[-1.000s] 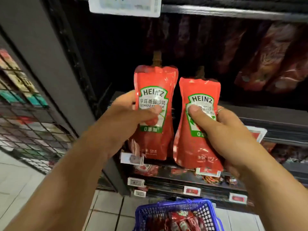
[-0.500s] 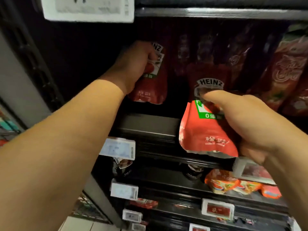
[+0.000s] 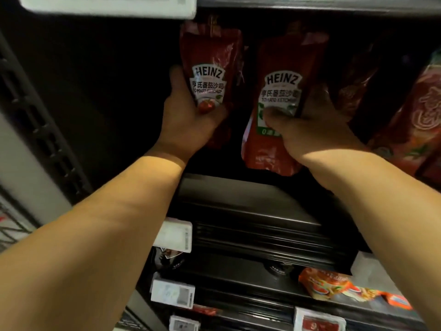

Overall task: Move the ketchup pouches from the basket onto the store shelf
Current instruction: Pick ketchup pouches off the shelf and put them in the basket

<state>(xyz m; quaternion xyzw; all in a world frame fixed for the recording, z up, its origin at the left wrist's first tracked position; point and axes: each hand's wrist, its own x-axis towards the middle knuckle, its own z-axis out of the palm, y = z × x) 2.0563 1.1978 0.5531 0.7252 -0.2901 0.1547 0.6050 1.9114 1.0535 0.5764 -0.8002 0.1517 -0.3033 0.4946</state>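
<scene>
- The two red, soft plastic Heinz ketchup pouches look like filled, flexible stand-up bags: probably moderately heavy for their size, squashy in the belly, with a glossy film that could slide under a loose hold. My judgement is that the flat sides around the label are the best place to take them, since the stiffer seams keep the bag from buckling.
- The left ketchup pouch (image 3: 210,75) is upright, deep in the dark upper bay of the black metal store shelf (image 3: 250,206). The left hand (image 3: 188,120) cups its lower half from the left and below; the thumb lies along the pouch's left edge and the fingers are curled around the bottom, grasping it.
- The right ketchup pouch (image 3: 276,111) stands just beside it, apart by a narrow gap and a little lower and nearer. The right hand (image 3: 310,130) grips it from the right, thumb (image 3: 274,115) pressed across the green part of the label, the other fingers hidden behind the bag.
- Whether either base rests on the shelf floor cannot be told.
- Other reddish sauce pouches (image 3: 410,120) hang close on the right, so that side is tight.
</scene>
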